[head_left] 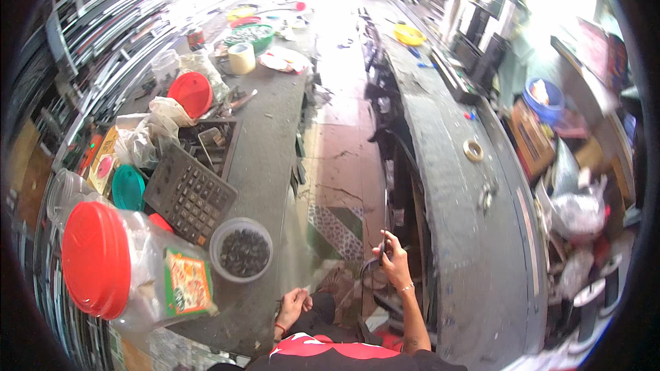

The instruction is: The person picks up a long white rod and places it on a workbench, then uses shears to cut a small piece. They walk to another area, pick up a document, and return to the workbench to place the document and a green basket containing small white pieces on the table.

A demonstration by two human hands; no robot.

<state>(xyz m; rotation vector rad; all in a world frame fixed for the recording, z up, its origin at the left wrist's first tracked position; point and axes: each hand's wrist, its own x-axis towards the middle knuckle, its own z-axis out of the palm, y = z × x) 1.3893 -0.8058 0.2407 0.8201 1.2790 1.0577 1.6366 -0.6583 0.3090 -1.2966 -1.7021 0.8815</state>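
My right hand [397, 263] is raised over the gap between two benches. Its fingers pinch a slim dark stick-like object [382, 247], too small to name. My left hand [293, 308] rests low by the edge of the left bench, fingers curled in; whatever they may hold is hidden. Nearest to it on that bench stands a round clear tub [242, 251] of small black pieces. Beyond the tub lies a large dark calculator [192, 192], tilted against other things. A big clear plastic jar [148, 282] with a red lid lies on its side at the left.
Farther along the left bench [265, 158] are a red lid [190, 95], a tape roll [241, 58] and a green basin [251, 36] of small parts. The right bench [460, 213] bears a tape ring [473, 150] and a yellow bowl [408, 34]. Metal profiles [75, 34] fill the left side.
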